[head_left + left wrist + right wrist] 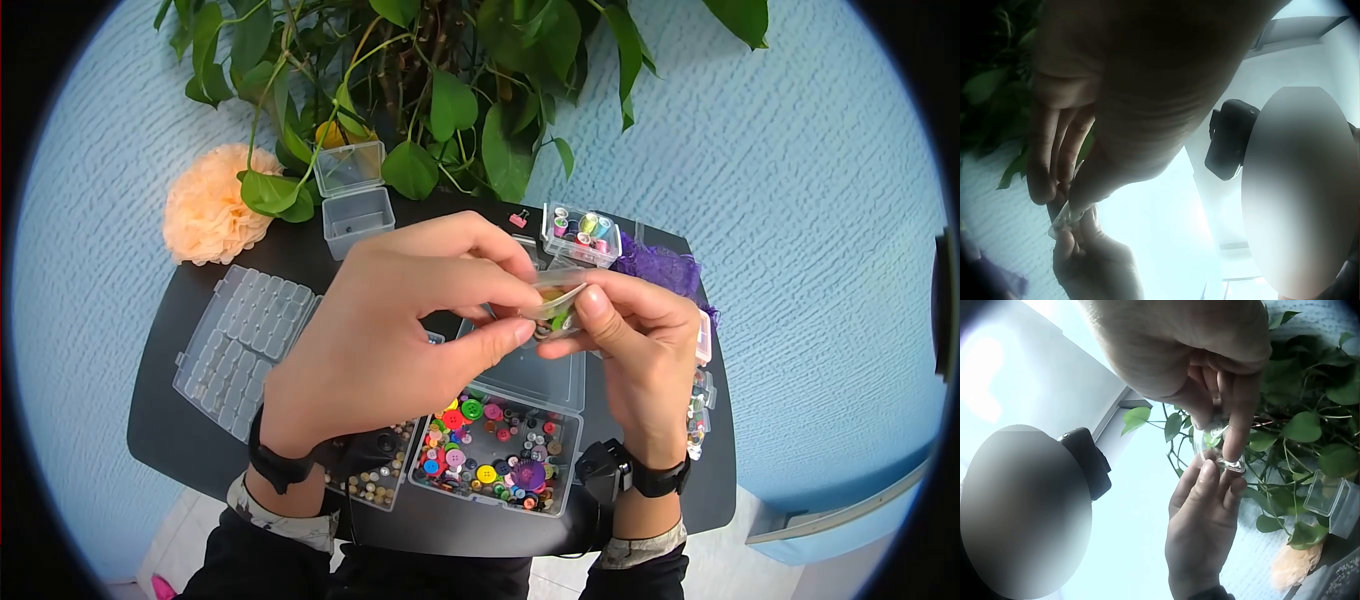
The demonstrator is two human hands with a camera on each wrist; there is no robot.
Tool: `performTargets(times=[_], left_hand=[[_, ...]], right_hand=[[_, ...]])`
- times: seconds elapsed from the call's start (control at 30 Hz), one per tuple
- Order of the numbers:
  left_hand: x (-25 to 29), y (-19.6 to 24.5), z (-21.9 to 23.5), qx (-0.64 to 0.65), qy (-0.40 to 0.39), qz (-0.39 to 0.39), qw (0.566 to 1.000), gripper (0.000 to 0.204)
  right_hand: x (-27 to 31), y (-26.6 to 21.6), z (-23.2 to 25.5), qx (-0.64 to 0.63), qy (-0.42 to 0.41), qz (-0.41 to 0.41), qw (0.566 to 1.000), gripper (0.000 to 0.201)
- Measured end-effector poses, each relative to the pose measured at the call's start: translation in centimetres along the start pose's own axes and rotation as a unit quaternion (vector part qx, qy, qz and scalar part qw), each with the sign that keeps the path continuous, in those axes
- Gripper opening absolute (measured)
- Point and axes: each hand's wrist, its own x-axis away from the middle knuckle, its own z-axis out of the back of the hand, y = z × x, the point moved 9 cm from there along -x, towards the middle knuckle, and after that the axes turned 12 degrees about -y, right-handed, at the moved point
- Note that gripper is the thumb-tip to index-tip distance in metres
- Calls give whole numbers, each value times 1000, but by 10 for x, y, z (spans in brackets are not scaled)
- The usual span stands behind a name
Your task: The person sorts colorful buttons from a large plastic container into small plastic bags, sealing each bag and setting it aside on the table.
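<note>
Up in front of me, between both hands, is a small clear plastic bag [562,298] with something green inside. My left hand [375,325] pinches its near edge between thumb and fingers. From the other side my right hand [648,345] grips it, thumb on top at the rim. In the right wrist view the bag [1215,439] looks shiny and see-through, with fingers of both hands around it. Below the hands lies an open clear box of colourful buttons [480,497]; the left hand and wrist hide part of a neighbouring box of pale beads [372,490].
A divided clear organizer [245,335] lies at left on the black table [160,420]. Toward the back stand an open clear box [358,218], a box of thread spools [580,232], a pink binder clip [519,218] and purple mesh [660,270]. A peach paper pompom [218,205] and leafy plant [450,100] border the table.
</note>
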Motion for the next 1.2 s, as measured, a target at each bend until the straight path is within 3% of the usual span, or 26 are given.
performTargets(times=[0.2,0.57,0.8,0.9,1.1,1.2], left_hand=[[2,1,7,78,54,13,995,24],[0,-1,-3,25,-10,-8,1000,23],[0,-4,-6,53,-12,16,998,21],[-1,1,-3,26,-10,-10,1000,22],[-1,4,0,46,18,-23,998,20],[0,2,5,124,62,1,990,15]], right_hand=[[0,-3,-1,-16,9,9,1000,22],[0,3,-3,0,4,6,1000,22],[0,5,-4,16,-2,0,1000,21],[0,-1,-6,8,1,24,1000,20],[1,-6,-5,7,7,20,1000,20],[2,-9,-1,28,20,33,999,20]])
